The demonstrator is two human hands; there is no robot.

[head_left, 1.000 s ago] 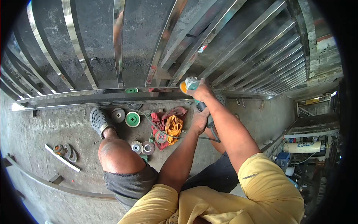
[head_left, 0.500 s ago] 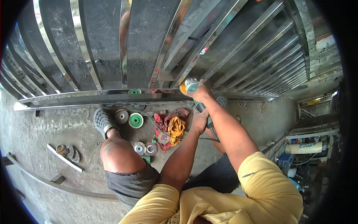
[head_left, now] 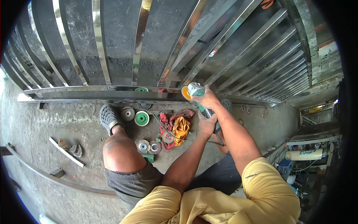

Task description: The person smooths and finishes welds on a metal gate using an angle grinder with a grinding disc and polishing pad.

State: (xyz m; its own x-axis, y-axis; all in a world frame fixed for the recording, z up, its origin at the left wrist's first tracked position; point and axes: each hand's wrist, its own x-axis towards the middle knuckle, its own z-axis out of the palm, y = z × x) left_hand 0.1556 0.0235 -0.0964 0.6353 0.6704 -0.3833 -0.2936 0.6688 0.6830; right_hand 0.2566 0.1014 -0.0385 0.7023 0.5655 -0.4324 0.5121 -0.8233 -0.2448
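Observation:
An angle grinder (head_left: 205, 109) with a green body and an orange-yellow disc (head_left: 186, 93) is held in both hands. Around its front, behind the metal head, my right hand (head_left: 208, 100) is closed. My left hand (head_left: 207, 124) wraps the rear of the body, where the dark cord comes out. The disc is right at the bottom rail (head_left: 123, 89) of a shiny metal grille, near the foot of an upright bar (head_left: 198, 71). Fingers on the far side of the grinder are hidden.
Red cloth (head_left: 167, 121) and a yellow-orange cloth (head_left: 181, 129) lie below the rail, with the cord across them. Beside them are a green disc (head_left: 141, 118), a grey disc (head_left: 128, 114) and other discs. A metal strip (head_left: 67, 152) lies left; a cylinder (head_left: 306, 154) is at right.
The view has shifted, so the grille and floor items appear further right and slightly lower. Both hands still hold the grinder, its disc still at the bottom rail.

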